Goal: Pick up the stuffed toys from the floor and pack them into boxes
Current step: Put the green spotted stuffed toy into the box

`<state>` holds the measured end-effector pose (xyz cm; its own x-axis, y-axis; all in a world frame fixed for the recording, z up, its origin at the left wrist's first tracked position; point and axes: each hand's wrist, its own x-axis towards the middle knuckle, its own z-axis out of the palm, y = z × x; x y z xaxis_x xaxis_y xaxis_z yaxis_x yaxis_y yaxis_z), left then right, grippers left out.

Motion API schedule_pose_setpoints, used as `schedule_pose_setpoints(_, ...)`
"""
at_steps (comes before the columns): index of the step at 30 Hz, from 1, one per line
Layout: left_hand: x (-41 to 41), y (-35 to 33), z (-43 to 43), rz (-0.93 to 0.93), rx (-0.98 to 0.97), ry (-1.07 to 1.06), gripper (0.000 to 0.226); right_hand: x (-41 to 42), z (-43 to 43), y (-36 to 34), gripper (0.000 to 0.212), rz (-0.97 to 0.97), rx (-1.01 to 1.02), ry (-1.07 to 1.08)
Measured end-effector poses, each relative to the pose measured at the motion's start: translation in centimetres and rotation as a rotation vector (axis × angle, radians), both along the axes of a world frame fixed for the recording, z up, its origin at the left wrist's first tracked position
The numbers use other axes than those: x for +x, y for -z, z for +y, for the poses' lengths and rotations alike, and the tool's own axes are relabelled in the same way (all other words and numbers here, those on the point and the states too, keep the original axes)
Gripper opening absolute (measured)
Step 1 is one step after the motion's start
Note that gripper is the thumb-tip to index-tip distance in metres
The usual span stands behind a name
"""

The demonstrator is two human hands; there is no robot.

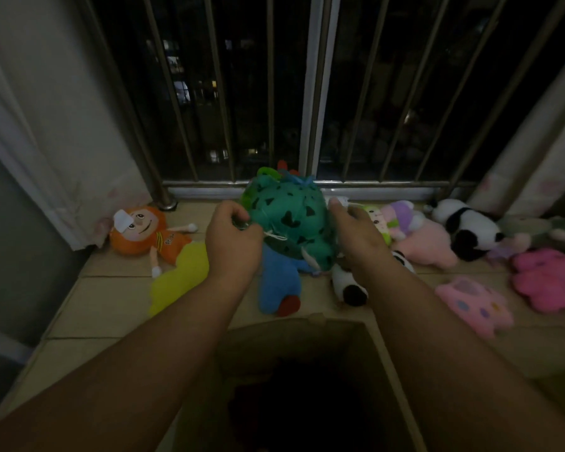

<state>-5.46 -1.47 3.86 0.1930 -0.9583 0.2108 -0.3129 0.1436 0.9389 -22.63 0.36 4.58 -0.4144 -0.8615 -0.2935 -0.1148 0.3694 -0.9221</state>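
Observation:
A teal stuffed toy (291, 220) with dark spots and a blue body is held between both hands above the floor. My left hand (232, 236) grips its left side with curled fingers. My right hand (356, 230) grips its right side. Below my forearms stands an open cardboard box (307, 331), its inside dark. Other stuffed toys lie on the floor: an orange-haired doll (144, 233), a yellow toy (180, 278), a panda (470, 230), a pink plush (428, 246), a pink paw cushion (473, 305) and a magenta paw cushion (548, 278).
A metal railing (307, 184) runs in front of a dark window along the far edge of the tiled floor (111, 308). Pale curtains (46, 125) hang on the left and right. A small black-and-white toy (349, 285) lies by my right forearm.

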Motion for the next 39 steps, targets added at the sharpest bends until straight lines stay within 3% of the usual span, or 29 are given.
schedule_pose_setpoints(2,-0.7,-1.2,1.0,0.155,0.054,0.072,0.035,-0.4,0.8,-0.9,0.087,-0.381,-0.035,0.031)
schedule_pose_setpoints(4,-1.3,-2.4,1.9,0.206,0.123,0.196,0.049,-1.0,1.5,-1.5,0.087,-0.561,-0.108,0.044)
schedule_pose_setpoints(6,-1.6,-3.1,2.7,0.190,0.175,0.333,0.052,-1.5,2.3,-2.1,0.083,-0.515,-0.155,0.068)
schedule_pose_setpoints(9,-1.7,-3.6,3.2,0.136,0.215,0.425,0.032,-2.4,3.6,-2.9,0.083,-0.353,-0.151,0.069)
schedule_pose_setpoints(13,-1.6,-4.7,3.1,-0.304,0.025,0.469,0.045,-2.7,6.0,-5.5,0.066,-0.024,-0.105,-0.144)
schedule_pose_setpoints(15,-2.1,-5.6,3.5,-0.399,-0.003,0.524,0.050,-2.7,7.1,-7.4,0.062,0.139,-0.014,-0.338)
schedule_pose_setpoints(20,-3.2,-6.3,4.6,-0.306,0.228,0.541,0.040,-1.5,8.2,-9.4,0.060,0.430,0.203,-0.668)
schedule_pose_setpoints(24,-2.5,-5.3,4.5,-0.744,0.401,0.694,0.032,-1.3,8.8,-8.8,0.057,0.441,0.306,-0.798)
schedule_pose_setpoints(27,-1.1,-4.7,4.3,-0.789,0.762,0.856,0.040,-1.4,9.5,-7.0,0.050,0.436,0.373,-0.942)
schedule_pose_setpoints(29,-0.5,-4.8,4.2,-0.915,0.868,0.913,0.044,-1.3,9.9,-5.3,0.048,0.335,0.402,-0.987)
schedule_pose_setpoints(34,-0.5,-4.9,4.4,-1.131,0.865,1.032,0.037,-0.5,9.8,-2.5,0.038,0.106,0.543,-1.070)
schedule_pose_setpoints(37,-0.6,-3.9,4.6,-1.272,0.813,1.072,0.040,-0.2,9.4,-2.1,0.035,0.161,0.545,-1.060)
schedule_pose_setpoints(39,-0.8,-3.2,4.6,-1.346,0.722,1.065,0.042,0.1,9.0,-2.1,0.035,0.305,0.499,-1.031)
